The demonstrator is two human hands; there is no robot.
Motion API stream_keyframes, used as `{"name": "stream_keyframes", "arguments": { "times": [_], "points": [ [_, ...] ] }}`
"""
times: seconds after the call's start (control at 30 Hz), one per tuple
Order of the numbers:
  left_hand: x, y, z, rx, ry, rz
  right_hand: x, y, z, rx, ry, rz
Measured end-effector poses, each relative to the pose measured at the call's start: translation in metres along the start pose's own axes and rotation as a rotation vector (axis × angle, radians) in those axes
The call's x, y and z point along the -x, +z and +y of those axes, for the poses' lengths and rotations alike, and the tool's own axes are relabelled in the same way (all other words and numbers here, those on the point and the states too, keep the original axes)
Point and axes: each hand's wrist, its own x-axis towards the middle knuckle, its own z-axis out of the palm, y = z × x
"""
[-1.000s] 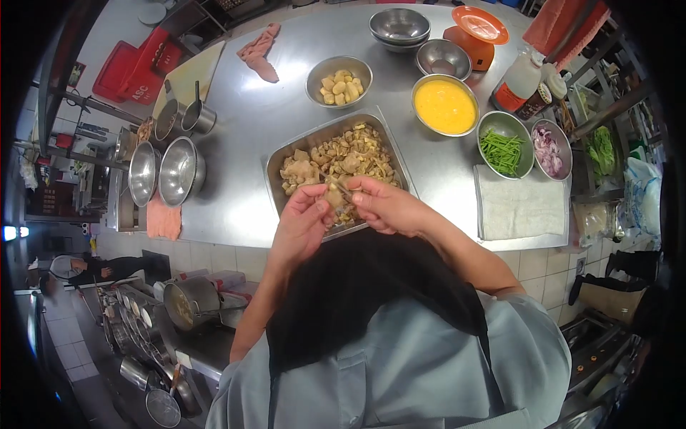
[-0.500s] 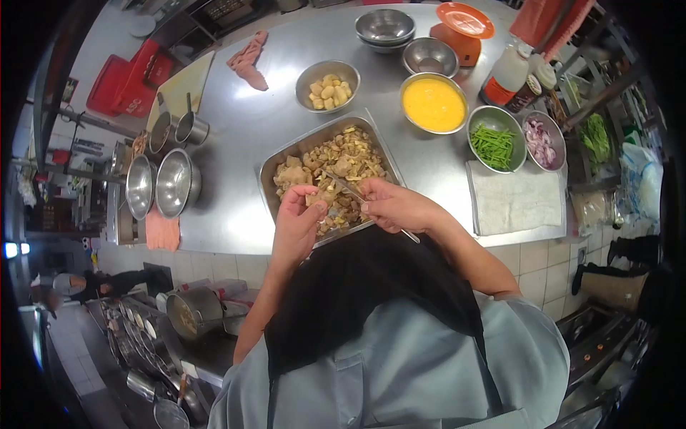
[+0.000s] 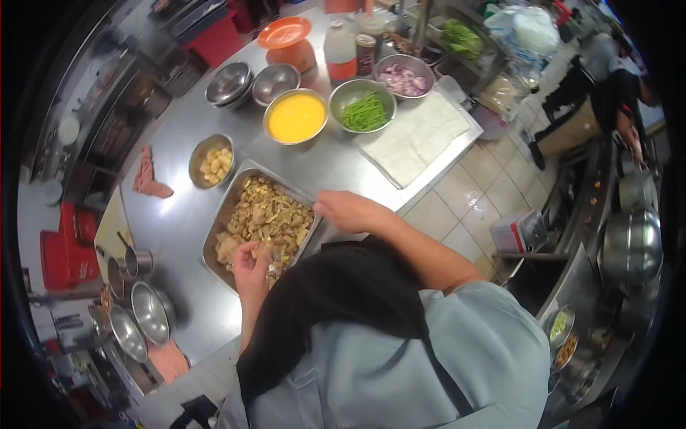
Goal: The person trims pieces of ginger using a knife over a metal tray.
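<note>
A deep steel tray [image 3: 209,242] holds chopped brownish meat [image 3: 266,209] mixed with thin yellow strips. Over the tray's near part, my left hand [image 3: 250,270] pinches a pale brown piece of meat [image 3: 264,252] between thumb and fingers. My right hand [image 3: 349,211] is at the tray's right edge with its fingers curled closed. Whatever is inside those fingers is hidden, and no knife blade can be made out there.
Behind the tray stand a bowl of pale yellow chunks [image 3: 216,166], beaten egg [image 3: 295,116], cut green vegetables [image 3: 364,111] and sliced purple onion [image 3: 404,80]. A white cloth [image 3: 414,136] lies to the right. Empty steel bowls [image 3: 151,312] sit at left. Another person [image 3: 572,107] is at far right.
The view has turned, so the table appears rotated and shifted left. My right hand has moved from over the meat to the tray's edge; the knife it held no longer shows.
</note>
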Motion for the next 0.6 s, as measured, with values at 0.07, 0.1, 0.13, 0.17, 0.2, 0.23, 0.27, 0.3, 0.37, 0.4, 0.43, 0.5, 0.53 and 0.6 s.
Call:
{"name": "stream_keyframes", "arguments": {
  "times": [0.07, 0.1, 0.13, 0.17, 0.2, 0.23, 0.27, 0.3, 0.37, 0.4, 0.43, 0.5, 0.53, 0.6],
  "points": [
    [0.001, -0.004, 0.003, 0.005, -0.03, -0.047, 0.029, -0.019, 0.013, -0.065, 0.287, 0.119],
    [0.0, -0.009, 0.0, -0.002, -0.038, -0.068, 0.047, -0.028, 0.018, -0.174, 0.418, 0.137],
    [0.001, -0.013, -0.001, -0.011, -0.05, -0.088, 0.065, -0.034, 0.022, -0.287, 0.551, 0.154],
    [0.003, -0.015, -0.003, -0.009, -0.045, -0.095, 0.081, -0.036, 0.023, -0.335, 0.599, 0.196],
    [0.003, -0.015, -0.004, -0.008, -0.041, -0.103, 0.097, -0.036, 0.023, -0.385, 0.648, 0.239],
    [0.004, -0.015, -0.005, -0.006, -0.039, -0.111, 0.11, -0.035, 0.022, -0.433, 0.697, 0.283],
    [0.004, -0.016, -0.007, -0.002, -0.041, -0.137, 0.118, -0.028, 0.027, -0.383, 0.676, 0.334],
    [0.003, -0.02, -0.011, 0.005, -0.043, -0.16, 0.124, -0.015, 0.041, -0.331, 0.655, 0.382],
    [0.001, -0.023, -0.018, -0.04, -0.035, -0.19, 0.13, 0.017, 0.064, -0.198, 0.613, 0.498],
    [0.002, -0.022, -0.018, -0.035, -0.039, -0.201, 0.127, 0.038, 0.074, -0.116, 0.592, 0.57],
    [0.003, -0.019, -0.017, -0.03, -0.04, -0.211, 0.129, 0.055, 0.082, -0.033, 0.569, 0.641],
    [0.011, -0.016, -0.017, -0.007, -0.063, -0.233, 0.146, 0.089, 0.091, -0.055, 0.577, 0.678],
    [0.013, -0.015, -0.016, 0.011, -0.08, -0.248, 0.155, 0.102, 0.089, -0.065, 0.575, 0.702],
    [0.011, -0.015, -0.016, 0.038, -0.1, -0.283, 0.189, 0.106, 0.079, -0.086, 0.625, 0.692]
  ]
}}
